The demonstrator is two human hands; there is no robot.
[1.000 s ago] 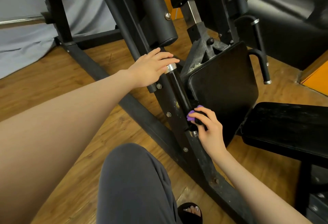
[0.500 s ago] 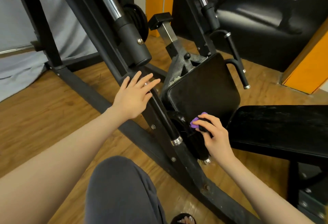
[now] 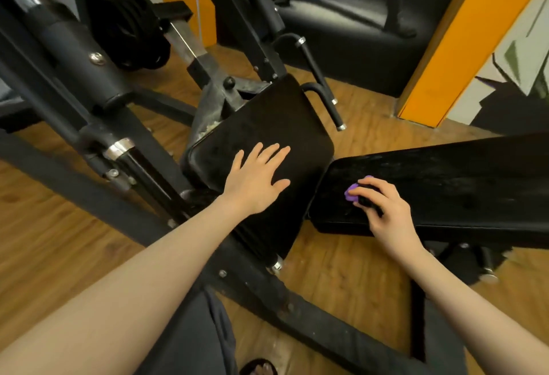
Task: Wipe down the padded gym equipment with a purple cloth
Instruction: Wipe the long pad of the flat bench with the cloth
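At the far left, a black steel frame (image 3: pixel 74 184) is seen slanting across the wooden floor (image 3: pixel 44 241), with a chrome-collared bar (image 3: pixel 139 166) bolted alongside it and a stack of black weight plates (image 3: pixel 130 30) behind, near the upper left. Just right of the bar, a tilted black back pad (image 3: pixel 267 119) is mounted on the frame. The left hand (image 3: pixel 255 180) is laid flat on the lower half of this pad, fingers straight and spread, nothing grasped. A curved black handle (image 3: pixel 319 77) with chrome ends is fixed just beyond the pad's upper right corner.

Further right, a long black seat pad (image 3: pixel 460 178) is set nearly level, its left end close to the back pad's right edge but not touching it; pale smears can be made out on its top. The purple cloth (image 3: pixel 353 192) is bunched small near the seat pad's left end, close to the front edge, and is pinched by the curled fingers of the right hand (image 3: pixel 383 211). A dark patch is wrapped in with the cloth; whether it is a fold or shadow cannot be told. The cloth appears to be pressed against the pad. An orange pillar (image 3: pixel 451 41) is seen at the upper right.
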